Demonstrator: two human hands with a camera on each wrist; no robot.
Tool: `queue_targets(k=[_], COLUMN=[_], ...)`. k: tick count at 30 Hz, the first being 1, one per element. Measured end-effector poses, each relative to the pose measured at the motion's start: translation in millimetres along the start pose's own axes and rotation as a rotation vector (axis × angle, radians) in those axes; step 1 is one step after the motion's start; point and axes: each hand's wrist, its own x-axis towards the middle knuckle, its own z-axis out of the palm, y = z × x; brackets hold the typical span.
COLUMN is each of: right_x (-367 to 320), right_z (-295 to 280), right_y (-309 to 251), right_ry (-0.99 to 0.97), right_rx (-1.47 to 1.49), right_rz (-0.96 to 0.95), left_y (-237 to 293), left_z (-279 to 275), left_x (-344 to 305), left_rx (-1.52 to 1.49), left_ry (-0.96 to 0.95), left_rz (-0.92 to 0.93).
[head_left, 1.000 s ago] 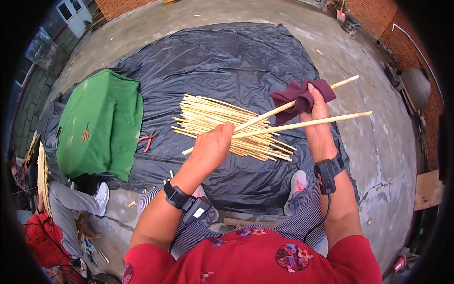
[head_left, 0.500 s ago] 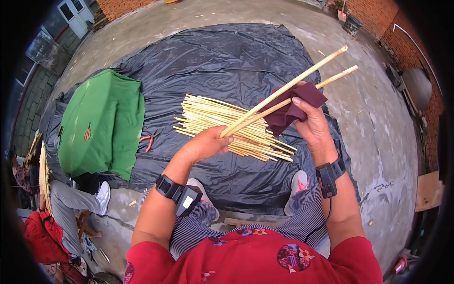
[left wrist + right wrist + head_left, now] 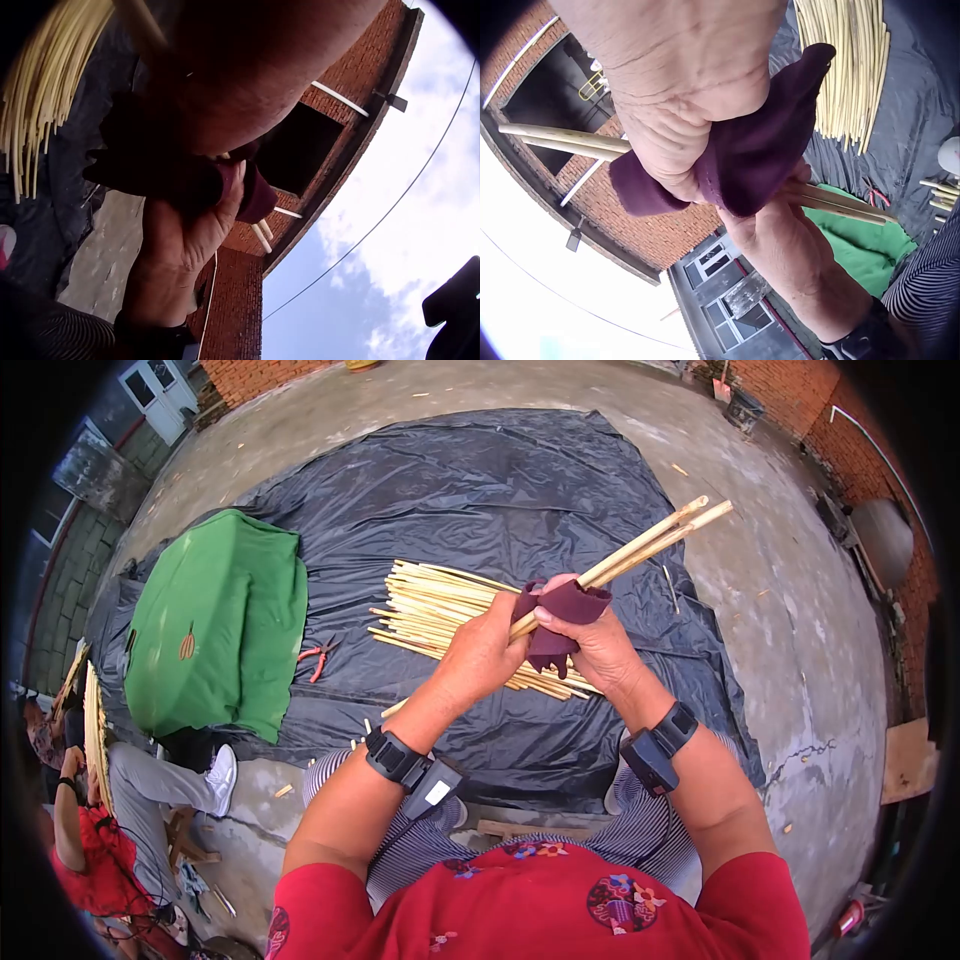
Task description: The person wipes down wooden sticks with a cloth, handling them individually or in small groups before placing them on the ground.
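Observation:
Two pale peeled sticks [image 3: 655, 540] lie side by side, slanting up to the far right in front of the person. My left hand [image 3: 482, 652] grips their near part, its fingers curled round them. Just beyond it, my right hand [image 3: 605, 652] holds a maroon cloth [image 3: 576, 603] wrapped about the same sticks, thumb on top. The two hands are close together. In the right wrist view the folded cloth [image 3: 761, 150] covers the sticks between the hands, and stick ends [image 3: 570, 142] stick out past the right hand. Below the hands lies a pile of similar sticks [image 3: 430, 605].
A wrinkled black plastic sheet [image 3: 480, 480] covers the ground under the pile. Left of the pile are red-handled pliers [image 3: 318, 658] and a green cloth [image 3: 215, 625] draped over something bulky. Another person [image 3: 95, 860] sits at the far left.
The two sticks, spread apart earlier, now lie together. The right hand has come in toward the left with the cloth, which now wraps both sticks instead of one.

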Motion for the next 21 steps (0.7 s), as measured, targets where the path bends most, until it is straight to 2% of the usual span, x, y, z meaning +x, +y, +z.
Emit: queue_targets(k=[3, 6, 8, 11, 15, 17, 20, 21], right_x=[3.6, 9.5, 16.9, 20.9, 19.8, 16.1, 3.6, -1.5], right_z=[-5.6, -18.9, -44.5, -69.0, -76.2, -69.7, -31.2, -17.6], right_y=[4.9, -20.1, -34.6, -54.7, -55.1, -47.6, -23.1, -12.5], right_ry=[0.085, 0.282, 0.316, 0.415, 0.423, 0.386, 0.295, 0.27], right_rx=[0.025, 0.221, 0.281, 0.362, 0.373, 0.353, 0.241, 0.209], right_rz=[-0.028, -0.089, -0.181, -0.192, -0.225, -0.198, -0.154, -0.066], left_y=[6.6, 9.3, 6.0, 3.7, -3.2, -2.3, 0.0, 1.3], left_z=[1.6, -9.1, -13.1, -15.7, -13.5, -15.4, -12.2, -7.9], left_x=[0.9, 6.0, 5.4, 4.9, 4.8, 4.3, 5.3, 5.8], left_rx=[0.147, 0.271, 0.345, 0.479, 0.536, 0.522, 0.439, 0.398], left_ry=[-0.009, -0.026, -0.034, 0.005, 0.079, 0.033, -0.017, -0.034], left_rz=[-0.053, -0.018, -0.009, -0.018, 0.086, 0.037, 0.047, 0.061])
